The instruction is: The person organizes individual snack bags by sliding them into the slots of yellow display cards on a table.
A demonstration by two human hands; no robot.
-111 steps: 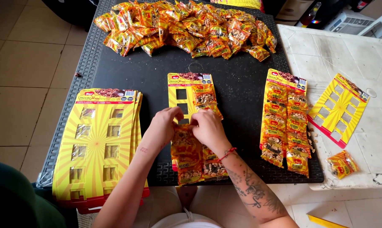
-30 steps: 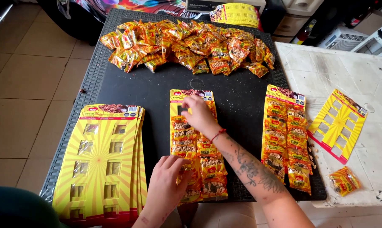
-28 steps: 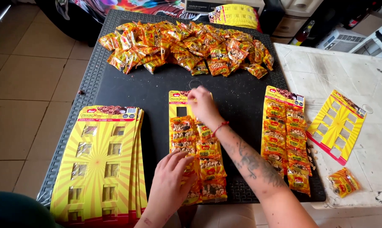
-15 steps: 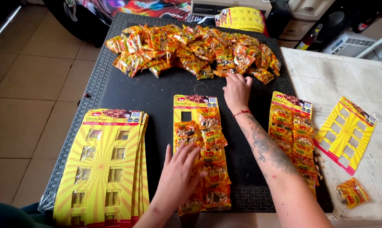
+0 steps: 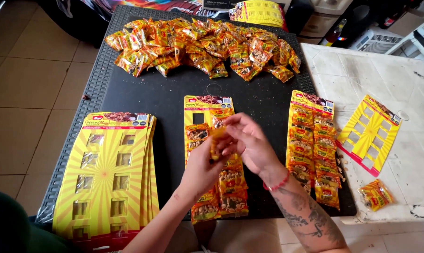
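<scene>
Both hands' grip (image 5: 223, 145) closed on one snack packet (image 5: 216, 143), three filled-or-filling cards, one loose packet (image 5: 375, 194)

single head cam, looking steeply down from above the near table edge, close over black table (image 5: 165, 98), tiled floor (image 5: 29, 93) left

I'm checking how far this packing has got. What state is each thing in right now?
Middle card: partly filled, one top slot empty.
Small packet: held in both hands above that card.
Left hand: gripping the packet.
Right hand: gripping the packet.
Right card: full.
Card stack: empty.
Packet pile: loose.
</scene>
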